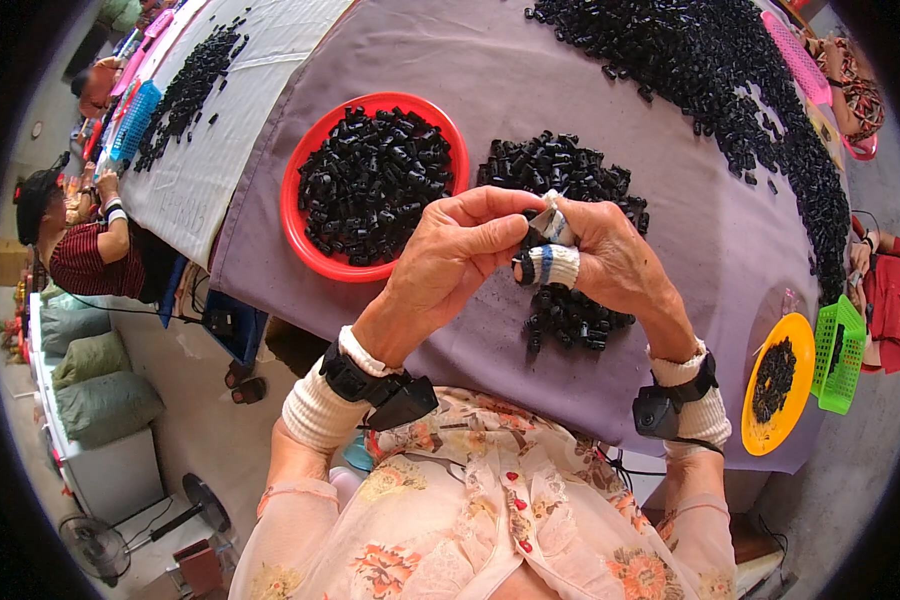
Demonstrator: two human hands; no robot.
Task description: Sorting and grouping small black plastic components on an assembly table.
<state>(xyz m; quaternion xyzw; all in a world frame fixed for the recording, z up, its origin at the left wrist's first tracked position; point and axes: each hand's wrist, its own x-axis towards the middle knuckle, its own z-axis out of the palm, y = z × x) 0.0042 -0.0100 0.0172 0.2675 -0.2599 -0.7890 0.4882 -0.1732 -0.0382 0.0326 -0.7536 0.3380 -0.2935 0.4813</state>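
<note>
Both my hands meet above the table, over a loose pile of small black plastic parts (555,165). My left hand (425,265) is closed, thumb and forefinger pinched at the whitish wrap (553,222) on my right forefinger. What lies in that pinch is too small to make out. My right hand (615,255) is bent inward and closed, with a white, blue-striped wrap (555,265) round its thumb. A small black plastic part (522,267) shows at that thumb's tip. Left of the pile, a red round basin (292,205) holds many such parts.
A larger heap of black parts (670,60) spreads along the far right of the purple-grey tablecloth (390,50). Near the right edge are a yellow plate (788,350) and a green basket (840,385). Other people sit at the left (100,255) and right (885,300).
</note>
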